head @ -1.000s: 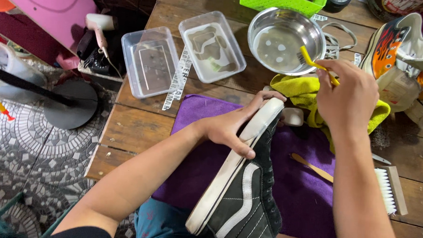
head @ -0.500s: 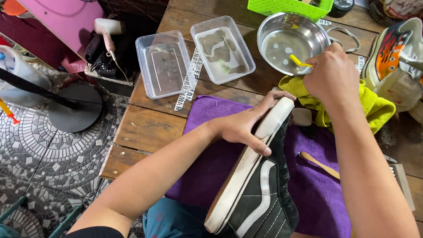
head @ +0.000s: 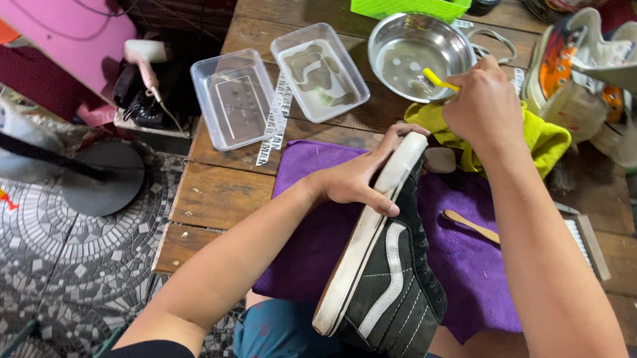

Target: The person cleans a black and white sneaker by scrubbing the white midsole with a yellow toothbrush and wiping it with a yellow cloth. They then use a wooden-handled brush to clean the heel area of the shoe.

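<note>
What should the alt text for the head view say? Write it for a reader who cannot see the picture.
A person's left hand grips a black high-top shoe by its white sole, over a purple cloth on a wooden table. The right hand dips a yellow brush into a steel bowl. Two clear plastic containers sit to the left.

There is 1 camera, worn on the person's head. It looks almost straight down at the wooden table (head: pixel 219 190) from close above. The table fills the middle and right. Left of the table, the tiled floor (head: pixel 40 261) shows. The person's arms reach up from below.
</note>
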